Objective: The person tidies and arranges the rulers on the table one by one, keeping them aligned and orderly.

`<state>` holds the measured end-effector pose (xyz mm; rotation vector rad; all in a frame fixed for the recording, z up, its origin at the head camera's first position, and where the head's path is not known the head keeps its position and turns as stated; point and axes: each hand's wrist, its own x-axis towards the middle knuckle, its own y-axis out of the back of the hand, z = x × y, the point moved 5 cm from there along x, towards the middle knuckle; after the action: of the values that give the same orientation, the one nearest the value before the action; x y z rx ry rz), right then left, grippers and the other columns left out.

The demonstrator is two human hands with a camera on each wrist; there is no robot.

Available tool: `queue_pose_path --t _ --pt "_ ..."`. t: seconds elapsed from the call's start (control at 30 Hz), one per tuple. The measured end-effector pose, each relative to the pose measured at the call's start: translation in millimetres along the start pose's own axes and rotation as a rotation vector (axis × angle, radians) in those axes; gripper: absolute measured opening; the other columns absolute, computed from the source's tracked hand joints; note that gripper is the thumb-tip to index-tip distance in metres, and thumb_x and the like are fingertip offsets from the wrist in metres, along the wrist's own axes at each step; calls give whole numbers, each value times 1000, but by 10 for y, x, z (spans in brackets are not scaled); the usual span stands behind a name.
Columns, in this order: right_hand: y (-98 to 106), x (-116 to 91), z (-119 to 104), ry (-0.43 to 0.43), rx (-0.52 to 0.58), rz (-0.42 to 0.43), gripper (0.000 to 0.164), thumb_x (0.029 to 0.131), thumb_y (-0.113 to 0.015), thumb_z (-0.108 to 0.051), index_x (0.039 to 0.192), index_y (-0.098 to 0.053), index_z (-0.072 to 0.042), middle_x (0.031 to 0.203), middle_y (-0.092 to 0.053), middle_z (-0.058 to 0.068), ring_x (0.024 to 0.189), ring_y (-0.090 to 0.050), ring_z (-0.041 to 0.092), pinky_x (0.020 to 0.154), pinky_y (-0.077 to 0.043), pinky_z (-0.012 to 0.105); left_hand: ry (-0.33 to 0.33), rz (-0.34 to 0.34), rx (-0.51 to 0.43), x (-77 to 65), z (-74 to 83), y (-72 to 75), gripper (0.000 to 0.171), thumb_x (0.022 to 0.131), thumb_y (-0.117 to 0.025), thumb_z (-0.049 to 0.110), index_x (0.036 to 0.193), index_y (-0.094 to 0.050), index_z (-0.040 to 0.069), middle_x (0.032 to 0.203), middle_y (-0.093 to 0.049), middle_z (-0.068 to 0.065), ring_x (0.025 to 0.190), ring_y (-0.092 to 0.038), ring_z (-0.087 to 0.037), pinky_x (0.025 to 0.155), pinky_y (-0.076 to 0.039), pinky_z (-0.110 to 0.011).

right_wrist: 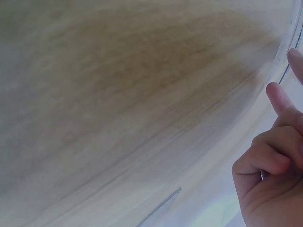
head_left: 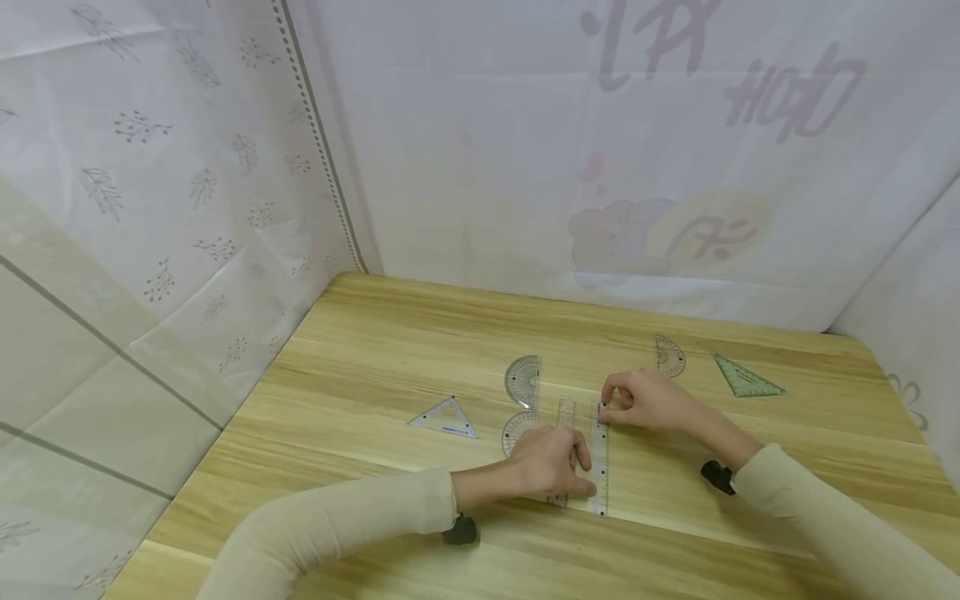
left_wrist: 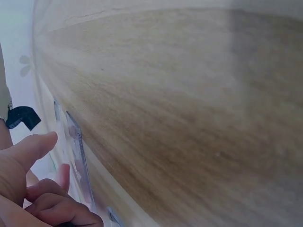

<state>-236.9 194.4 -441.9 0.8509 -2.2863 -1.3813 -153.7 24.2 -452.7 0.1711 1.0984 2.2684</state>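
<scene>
In the head view a clear straight ruler (head_left: 603, 472) lies lengthwise on the table. My right hand (head_left: 647, 402) pinches its far end, index finger and thumb slightly apart at the tips. The left hand (head_left: 549, 462) is over a second clear ruler (head_left: 566, 410), covering its middle. Its thumb reaches close to the first ruler's near end. The left wrist view has the thumb (left_wrist: 40, 146) extended, with other fingers curled. Left of the rulers sit two clear protractors, the farther one (head_left: 523, 382) in full view, the nearer one (head_left: 517, 431) partly under the left hand.
A clear set square (head_left: 447, 419) lies to the left. Beyond the right hand are another protractor (head_left: 670, 356) and a green set square (head_left: 745, 379). Patterned cloth (head_left: 480, 150) hangs behind the wooden table (head_left: 420, 333) and along its sides.
</scene>
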Motion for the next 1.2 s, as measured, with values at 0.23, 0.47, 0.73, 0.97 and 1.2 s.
queue_pose_path --t 0.23,0.47,0.73,0.97,1.2 --pt "-5 -2 20 0 32 -18 20 90 -80 -34 97 -72 -18 58 -39 -12 50 -30 2 52 -33 24 13 16 -22 4 -23 21 21 79 -90 27 84 -72 19 57 -54 13 46 -45 -2 43 -36 -18" --pt "11 -23 4 21 94 -17 22 90 -81 -33 98 -72 -15 56 -36 -13 48 -28 1 51 -33 24 14 26 -23 16 -23 26 21 79 -90 30 85 -73 20 57 -54 13 46 -45 -2 43 -36 -19" --pt "40 -51 -6 31 199 -45 23 91 -81 -27 103 -72 -9 54 -35 -11 47 -28 1 52 -37 24 21 53 -29 55 -23 77 22 79 -91 31 88 -74 20 56 -54 13 44 -44 -1 40 -33 -19" --pt "70 -91 19 42 224 -39 24 91 -81 -26 104 -71 -9 56 -35 -11 48 -29 1 54 -39 25 18 73 -35 90 -8 103 23 80 -90 32 90 -74 20 58 -52 12 45 -41 -2 39 -31 -18" --pt "121 -129 75 40 220 -13 23 92 -79 -27 105 -71 -10 60 -37 -10 52 -31 3 58 -40 27 14 90 -55 139 4 136 23 80 -90 30 92 -74 18 58 -51 10 45 -39 -3 40 -30 -18"
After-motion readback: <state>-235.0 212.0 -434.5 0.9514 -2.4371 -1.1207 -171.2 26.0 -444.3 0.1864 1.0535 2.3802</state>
